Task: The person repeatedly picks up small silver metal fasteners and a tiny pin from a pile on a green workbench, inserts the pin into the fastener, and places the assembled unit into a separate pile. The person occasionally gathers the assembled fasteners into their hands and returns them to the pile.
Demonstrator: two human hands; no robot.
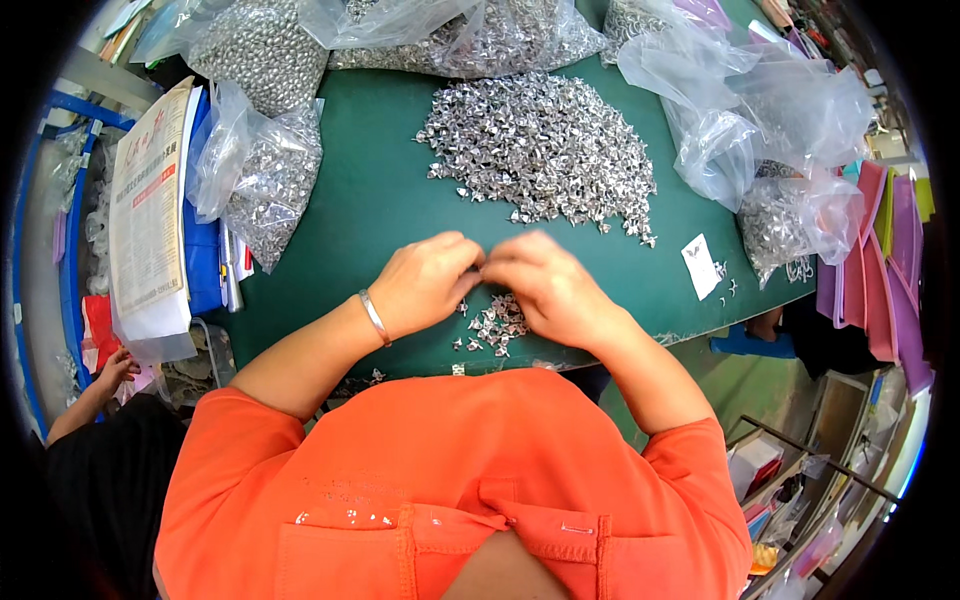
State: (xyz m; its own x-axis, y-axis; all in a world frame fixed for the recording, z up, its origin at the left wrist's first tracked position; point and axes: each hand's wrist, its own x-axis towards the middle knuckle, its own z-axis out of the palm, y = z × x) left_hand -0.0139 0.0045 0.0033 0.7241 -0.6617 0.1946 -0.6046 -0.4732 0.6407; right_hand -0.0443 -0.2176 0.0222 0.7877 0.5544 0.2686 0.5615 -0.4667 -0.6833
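Observation:
My left hand (428,282), with a silver bangle (375,318) at its wrist, meets my right hand (548,285) over the near part of the green table (370,200). The fingertips of both are pinched together, and whatever lies between them is too small or hidden to make out. My right hand is slightly blurred. Just below the hands is a small cluster of shiny silver metal pieces (498,325). Beyond them spreads a large heap of similar small silver pieces (540,145).
Clear bags of silver parts (262,185) line the left and far edges; another bag (785,220) lies at right beside a white card (700,266). A newspaper (152,200) leans at left. Another person's hand (122,368) shows at lower left. Pink and purple folders (872,260) hang at right.

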